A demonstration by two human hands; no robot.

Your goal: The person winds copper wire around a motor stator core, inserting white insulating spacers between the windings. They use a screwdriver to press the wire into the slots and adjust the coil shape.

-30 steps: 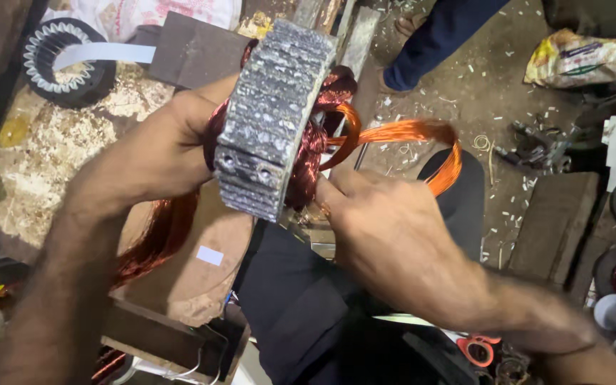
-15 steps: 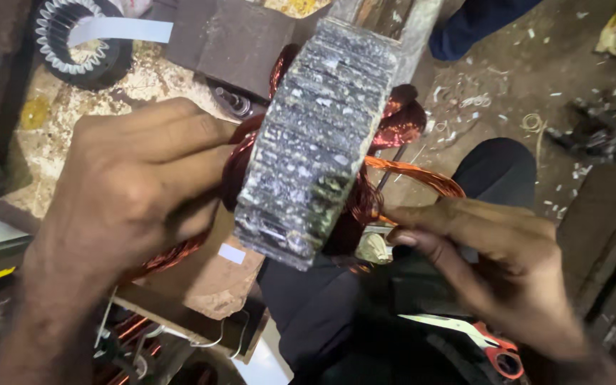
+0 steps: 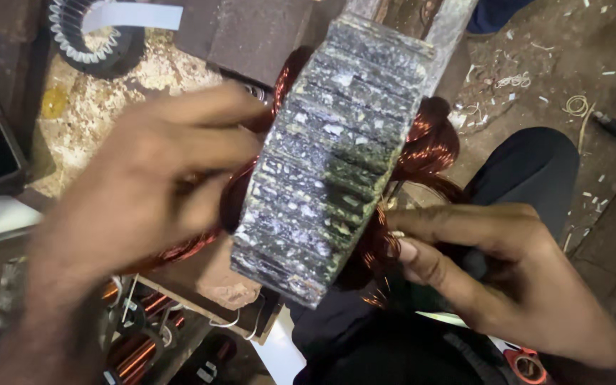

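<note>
- the grey, ribbed metal motor stator core (image 3: 333,153) stands tilted at the middle of the view, above the person's dark-trousered lap (image 3: 529,171), its lower edge hanging over a brown cardboard piece (image 3: 215,274).
- shiny copper wire windings (image 3: 429,142) bulge out from both of its faces.
- the left hand (image 3: 144,192), blurred, presses its curled fingers on the core's left face and the copper there.
- the right hand (image 3: 493,278) pinches copper strands just beside the core's lower right edge, thumb and fingers narrow.
- a second black ring stator with white paper (image 3: 105,32) lies well apart at top left on sawdust.
- the littered dirt floor (image 3: 557,71) lies open at top right.
- orange-handled scissors (image 3: 525,363) sit at the bottom right edge.
</note>
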